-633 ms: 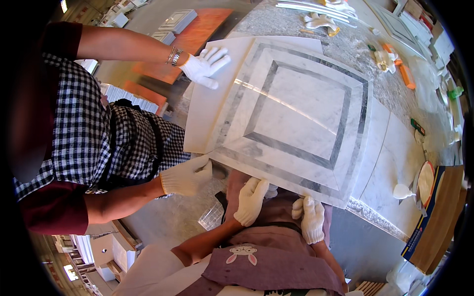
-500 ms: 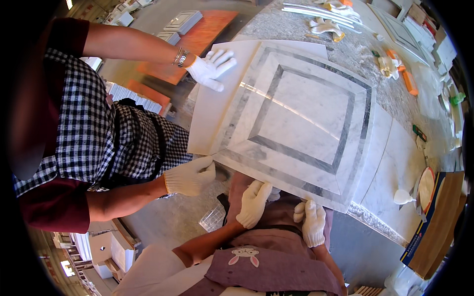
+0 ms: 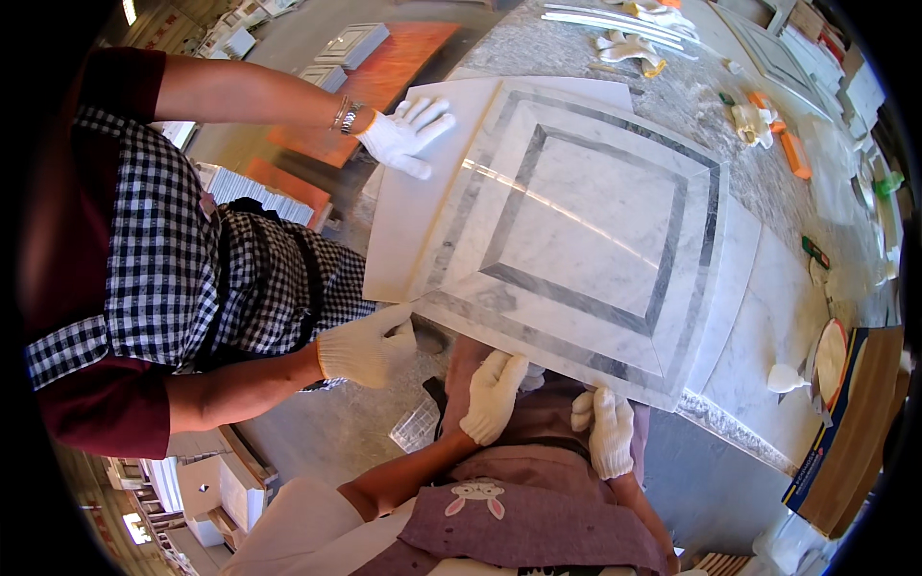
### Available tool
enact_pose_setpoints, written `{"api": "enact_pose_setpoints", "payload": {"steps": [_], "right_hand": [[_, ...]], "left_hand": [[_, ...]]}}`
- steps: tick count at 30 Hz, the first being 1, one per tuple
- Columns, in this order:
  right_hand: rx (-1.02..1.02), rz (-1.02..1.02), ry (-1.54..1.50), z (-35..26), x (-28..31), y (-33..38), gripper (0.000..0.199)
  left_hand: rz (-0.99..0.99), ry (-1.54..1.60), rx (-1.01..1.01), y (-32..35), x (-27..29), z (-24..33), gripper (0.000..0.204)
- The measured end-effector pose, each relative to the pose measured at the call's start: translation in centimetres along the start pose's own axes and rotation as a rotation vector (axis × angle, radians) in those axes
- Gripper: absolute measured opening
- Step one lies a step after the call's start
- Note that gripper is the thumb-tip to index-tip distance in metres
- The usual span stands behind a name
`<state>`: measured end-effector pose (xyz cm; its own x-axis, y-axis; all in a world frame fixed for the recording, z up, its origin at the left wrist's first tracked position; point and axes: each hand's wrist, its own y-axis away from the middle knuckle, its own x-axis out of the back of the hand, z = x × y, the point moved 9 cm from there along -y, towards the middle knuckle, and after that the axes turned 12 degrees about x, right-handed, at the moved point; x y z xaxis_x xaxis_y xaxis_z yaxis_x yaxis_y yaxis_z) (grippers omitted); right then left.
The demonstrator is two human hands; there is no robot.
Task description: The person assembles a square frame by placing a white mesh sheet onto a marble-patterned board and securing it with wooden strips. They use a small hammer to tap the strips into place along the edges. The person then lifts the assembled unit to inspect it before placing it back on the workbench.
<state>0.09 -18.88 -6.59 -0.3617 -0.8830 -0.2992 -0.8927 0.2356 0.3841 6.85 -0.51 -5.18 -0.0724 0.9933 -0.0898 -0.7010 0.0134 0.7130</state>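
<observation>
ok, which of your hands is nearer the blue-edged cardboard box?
Right. The right hand is left of the cardboard box; the left hand is on the same side, farther left.

Left grip (image 3: 494,396) and right grip (image 3: 608,434) point forward, fingers bent.

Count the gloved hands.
4: wearer's left hand and right hand at the near edge of the panel; co-worker's far hand on the white sheet, near hand by its edge.
</observation>
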Motion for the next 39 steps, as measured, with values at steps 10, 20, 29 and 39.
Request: {"api": "enact_pose_setpoints", "payload": {"steps": [10, 20, 29, 39], "right_hand": [[-0.058, 0.030, -0.058, -0.4, 0.1, 0.1, 0.038], [-0.086, -0.080, 0.005, 0.0, -0.1, -0.2, 0.039], [-0.078, -0.038, -0.085, 0.0, -0.1, -0.1, 0.037], [0.289, 0.023, 0.320, 3.1, 3.0, 0.3, 0.020]], "left_hand": [[0.009, 0.001, 0.025, -0.1, 0.2, -0.4, 0.023], [0.014, -0.007, 0.029, -0.1, 0.2, -0.8, 0.023], [0.021, -0.016, -0.009, 0.1, -0.1, -0.4, 0.025], [-0.639, -1.268, -0.141, 3.1, -16.5, 3.5, 0.041]]}}
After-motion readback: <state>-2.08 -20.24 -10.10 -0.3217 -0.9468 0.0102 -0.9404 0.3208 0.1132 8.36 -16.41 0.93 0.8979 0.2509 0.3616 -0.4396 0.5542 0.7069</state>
